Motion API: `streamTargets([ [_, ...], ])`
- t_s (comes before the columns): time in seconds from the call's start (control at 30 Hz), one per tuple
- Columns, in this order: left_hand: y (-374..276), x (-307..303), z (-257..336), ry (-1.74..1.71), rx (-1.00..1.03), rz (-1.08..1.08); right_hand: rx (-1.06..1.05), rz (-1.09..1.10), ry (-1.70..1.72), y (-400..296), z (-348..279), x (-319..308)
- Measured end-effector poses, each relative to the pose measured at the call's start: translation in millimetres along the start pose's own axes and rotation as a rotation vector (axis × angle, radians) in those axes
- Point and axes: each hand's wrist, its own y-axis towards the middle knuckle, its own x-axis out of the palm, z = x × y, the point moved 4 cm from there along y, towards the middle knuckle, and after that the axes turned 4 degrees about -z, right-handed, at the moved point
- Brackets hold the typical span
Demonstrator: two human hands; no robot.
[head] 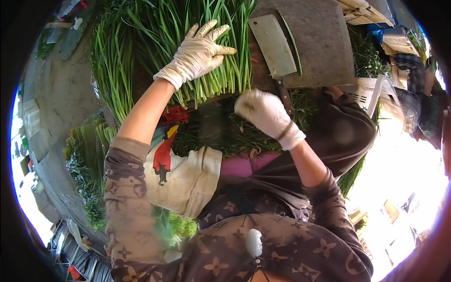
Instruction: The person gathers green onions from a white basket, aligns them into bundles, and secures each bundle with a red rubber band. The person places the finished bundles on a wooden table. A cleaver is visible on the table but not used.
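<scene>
My left hand (199, 56), in a pale, stained thin glove, lies spread on a wide layer of green garlic chives (162, 31), near their pale cut stalk ends. Close to the board's near edge is my right hand (262, 111), gloved too, slightly blurred, its fingers curled in; whether it holds anything is hidden. A cleaver (273, 46) rests on the dark wooden board (322, 53), its handle sticking out over the near edge just beyond my right hand. One loose green leaf (291, 42) lies beside the blade.
Red strips (176, 114) lie below the board's edge, above dark leaf scraps (225, 130). More bundled greens (91, 141) stand on the left. On the right are a white plastic crate (366, 91) and another person's plaid-clothed limbs (408, 70). My bent leg (338, 130) is near the board.
</scene>
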Motion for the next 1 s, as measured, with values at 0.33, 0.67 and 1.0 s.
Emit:
streamTargets([
  [0.33, 1, 0, 1, -0.018, 0.014, 0.007, 0.003, -0.354, -0.152, -17, 2, 26],
  [0.67, 19, -3, 23, 0.243, 0.072, -0.168, 0.274, 0.131, -0.044, 26, 40, -4],
  [1.0, -1, -35, 31, 0.081, -0.018, 0.145, -0.094, 0.167, 0.029, -39, 7, -18],
])
